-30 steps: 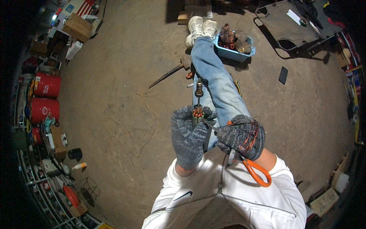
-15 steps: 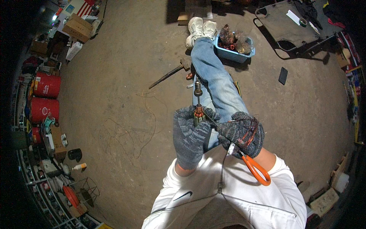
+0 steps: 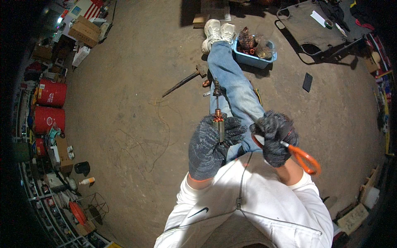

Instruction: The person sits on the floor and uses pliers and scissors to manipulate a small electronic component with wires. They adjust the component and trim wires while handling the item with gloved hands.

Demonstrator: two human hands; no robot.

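Observation:
My left hand [image 3: 206, 142], in a dark grey knit glove, is closed around a motor armature [image 3: 219, 124]. Copper windings show at the armature's middle, and its shaft with a spring-like spiral part points away from me. To the right, my gloved right hand [image 3: 276, 136] is closed on orange-handled scissors [image 3: 307, 160]. One orange loop sticks out to the right below the hand; the blades are hidden or blurred. A gap separates the two hands, above my lap.
A hammer [image 3: 188, 80] lies on the floor left of my outstretched legs. Thin wire [image 3: 159, 136] is strewn nearby. Beyond my knees stands a blue bin [image 3: 254, 61] with copper parts and bags. A phone [image 3: 307, 82] and folding chair [image 3: 302, 29] are right; red drums [image 3: 49, 120] stand left.
My right hand has pulled away from the armature, to the right and slightly up, turning the scissors with it. The left hand still holds the armature, now tilted a little differently.

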